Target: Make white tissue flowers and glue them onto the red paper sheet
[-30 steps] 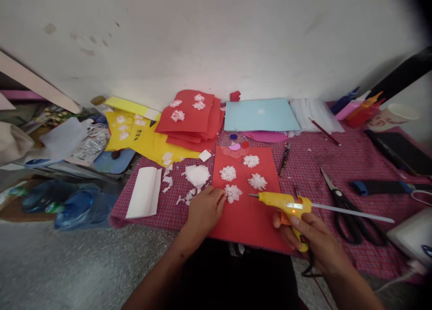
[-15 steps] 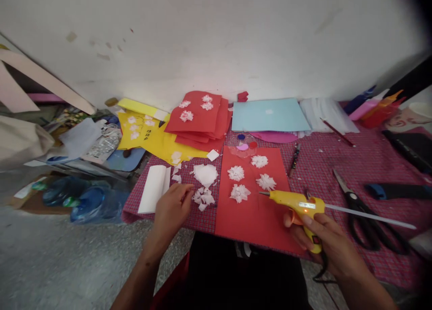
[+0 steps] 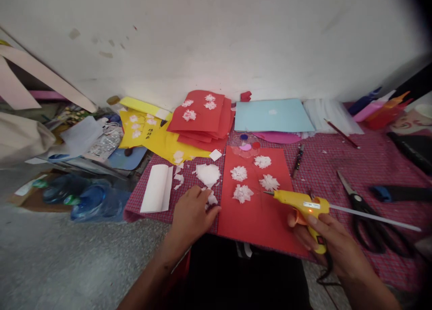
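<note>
In my right hand [image 3: 332,240] is a yellow hot glue gun [image 3: 303,201], its nozzle pointing left over a red paper sheet [image 3: 243,224]. A long white glue stick [image 3: 374,216] sticks out of its back end, and a small light glows on its side. Several white paper flowers [image 3: 243,193] are on the sheet's upper half, among thin drawn lines. My left hand [image 3: 191,211] reaches over a small pile of torn white paper pieces [image 3: 211,198], thumb apart from the fingers; the fingertips are partly hidden. Just beyond lies a larger heap of white paper pieces [image 3: 208,175].
Folded white paper [image 3: 157,188] lies at the table's left edge. Behind are stacked red cards [image 3: 199,116], yellow paper [image 3: 165,143] and a light blue sheet [image 3: 273,115]. Black-handled scissors [image 3: 367,215], a marker [image 3: 298,160] and a pencil [image 3: 342,133] lie on the right.
My left hand has moved right, from beside the small pile of paper pieces to over it, and its thumb has spread. The glue gun stays in my right hand, nearly still.
</note>
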A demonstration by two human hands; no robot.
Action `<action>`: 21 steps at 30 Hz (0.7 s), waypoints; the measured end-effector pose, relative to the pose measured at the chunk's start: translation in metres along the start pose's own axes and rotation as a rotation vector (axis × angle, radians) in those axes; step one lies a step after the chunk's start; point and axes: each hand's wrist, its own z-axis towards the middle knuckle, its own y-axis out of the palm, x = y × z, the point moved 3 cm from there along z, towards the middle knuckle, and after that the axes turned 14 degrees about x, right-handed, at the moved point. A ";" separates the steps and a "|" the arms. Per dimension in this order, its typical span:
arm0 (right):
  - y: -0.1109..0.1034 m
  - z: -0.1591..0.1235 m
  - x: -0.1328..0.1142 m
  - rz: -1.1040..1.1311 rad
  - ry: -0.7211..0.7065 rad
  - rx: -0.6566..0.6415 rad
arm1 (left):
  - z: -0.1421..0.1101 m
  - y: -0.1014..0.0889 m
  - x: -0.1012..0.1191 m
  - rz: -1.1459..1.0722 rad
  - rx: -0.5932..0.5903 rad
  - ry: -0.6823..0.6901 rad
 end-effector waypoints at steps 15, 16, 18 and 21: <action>0.001 -0.002 -0.002 -0.018 -0.011 0.000 | -0.004 -0.005 -0.008 -0.464 0.074 -0.113; 0.001 -0.002 -0.002 -0.021 -0.021 -0.008 | -0.004 -0.007 -0.009 -0.530 0.069 -0.148; 0.001 -0.003 -0.002 -0.027 -0.049 -0.024 | -0.006 -0.010 -0.012 -0.653 0.041 -0.229; 0.002 -0.007 -0.004 -0.049 -0.077 -0.044 | -0.010 -0.009 -0.017 -0.823 -0.025 -0.348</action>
